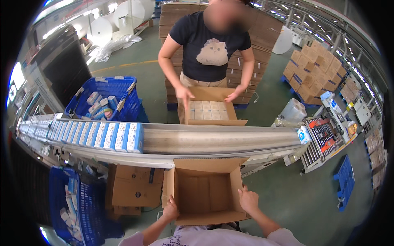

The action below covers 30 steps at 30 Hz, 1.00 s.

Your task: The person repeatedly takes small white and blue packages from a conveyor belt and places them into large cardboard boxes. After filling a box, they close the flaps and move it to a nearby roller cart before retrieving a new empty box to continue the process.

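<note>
An empty cardboard box [205, 199], its flaps spread, stands in front of me against the near side of the conveyor. My left hand [170, 210] grips its left wall near the front corner. On the opposite side my right hand [248, 200] is closed around the right edge. Just beyond the box runs the conveyor belt [221, 139]. A row of blue-and-white cartons [108, 136] stands upright on the belt's left half. Across the belt, a co-worker holds another cardboard box [242, 122] filled with rows of white packs [208, 110].
Blue baskets of loose packs stand beyond the belt [131, 94] and at my lower left [88, 209]. Flattened cardboard [137, 186] leans under the conveyor. A roller table [320, 137] adjoins the belt's right end. A loaded pallet of boxes [314, 71] stands far right.
</note>
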Each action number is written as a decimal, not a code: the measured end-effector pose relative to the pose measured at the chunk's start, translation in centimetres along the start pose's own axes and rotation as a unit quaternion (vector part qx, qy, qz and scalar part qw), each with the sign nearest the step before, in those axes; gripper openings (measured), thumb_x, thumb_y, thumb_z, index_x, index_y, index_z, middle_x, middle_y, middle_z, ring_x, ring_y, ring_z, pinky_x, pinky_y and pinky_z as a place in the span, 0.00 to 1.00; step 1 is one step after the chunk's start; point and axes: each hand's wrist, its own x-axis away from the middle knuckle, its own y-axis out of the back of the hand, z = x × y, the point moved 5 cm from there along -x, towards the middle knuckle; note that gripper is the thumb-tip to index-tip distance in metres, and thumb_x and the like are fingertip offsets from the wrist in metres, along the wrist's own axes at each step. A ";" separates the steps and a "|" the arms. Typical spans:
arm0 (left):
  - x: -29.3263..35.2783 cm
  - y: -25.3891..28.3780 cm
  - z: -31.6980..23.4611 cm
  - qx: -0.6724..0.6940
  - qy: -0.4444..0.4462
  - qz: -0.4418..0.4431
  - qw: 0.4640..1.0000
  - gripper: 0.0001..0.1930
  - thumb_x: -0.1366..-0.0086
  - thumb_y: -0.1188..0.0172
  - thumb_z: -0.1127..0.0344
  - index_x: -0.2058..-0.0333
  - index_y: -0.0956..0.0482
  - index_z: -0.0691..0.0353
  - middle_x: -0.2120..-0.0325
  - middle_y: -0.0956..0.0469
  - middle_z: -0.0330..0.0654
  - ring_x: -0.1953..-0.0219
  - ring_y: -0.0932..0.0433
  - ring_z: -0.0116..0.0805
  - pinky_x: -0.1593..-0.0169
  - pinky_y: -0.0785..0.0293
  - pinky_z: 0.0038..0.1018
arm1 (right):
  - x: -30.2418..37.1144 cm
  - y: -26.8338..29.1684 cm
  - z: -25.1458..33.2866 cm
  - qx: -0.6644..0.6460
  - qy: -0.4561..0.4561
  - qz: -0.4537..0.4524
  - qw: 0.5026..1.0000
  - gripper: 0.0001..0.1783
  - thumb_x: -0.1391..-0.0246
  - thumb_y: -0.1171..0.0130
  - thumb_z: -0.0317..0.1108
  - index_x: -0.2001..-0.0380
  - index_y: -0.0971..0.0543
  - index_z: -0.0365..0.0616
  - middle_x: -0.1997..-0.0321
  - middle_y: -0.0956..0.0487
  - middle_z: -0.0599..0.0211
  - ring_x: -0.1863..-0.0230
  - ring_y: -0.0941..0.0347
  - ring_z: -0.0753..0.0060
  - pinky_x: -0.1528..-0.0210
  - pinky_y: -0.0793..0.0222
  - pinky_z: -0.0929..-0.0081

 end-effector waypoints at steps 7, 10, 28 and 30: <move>-0.1 -0.5 1.5 -0.012 -0.040 0.059 0.997 0.60 0.51 0.34 0.58 0.42 0.80 0.72 0.69 0.25 0.59 0.78 0.22 0.47 0.71 0.24 0.35 | -6.0 -8.6 -17.5 -0.587 -0.039 0.175 0.790 0.23 0.39 0.58 0.46 0.50 0.31 0.40 0.55 0.24 0.62 0.57 0.26 0.66 0.55 0.30 0.71; 0.1 2.2 -1.0 0.056 0.008 0.138 0.989 0.61 0.53 0.33 0.61 0.41 0.82 0.63 0.64 0.25 0.58 0.74 0.22 0.45 0.68 0.23 0.37 | -7.8 -24.9 -20.8 -0.615 -0.175 0.141 0.756 0.32 0.39 0.68 0.57 0.43 0.38 0.45 0.45 0.31 0.59 0.46 0.34 0.57 0.46 0.37 0.56; 2.0 2.9 1.3 0.186 0.078 0.136 0.970 0.45 0.48 0.41 0.66 0.40 0.64 0.64 0.76 0.23 0.48 0.76 0.22 0.36 0.76 0.24 0.28 | -12.1 -14.2 -6.4 -0.356 0.054 -0.017 0.933 0.29 0.48 0.50 0.27 0.42 0.41 0.38 0.50 0.30 0.43 0.52 0.31 0.45 0.52 0.36 0.58; 1.6 0.7 2.8 0.223 0.013 0.158 0.962 0.52 0.50 0.41 0.72 0.40 0.77 0.53 0.77 0.25 0.49 0.79 0.23 0.36 0.78 0.24 0.30 | -12.1 -14.0 -6.0 -0.364 0.071 -0.038 0.928 0.26 0.47 0.51 0.26 0.44 0.39 0.39 0.53 0.28 0.44 0.53 0.30 0.46 0.53 0.35 0.60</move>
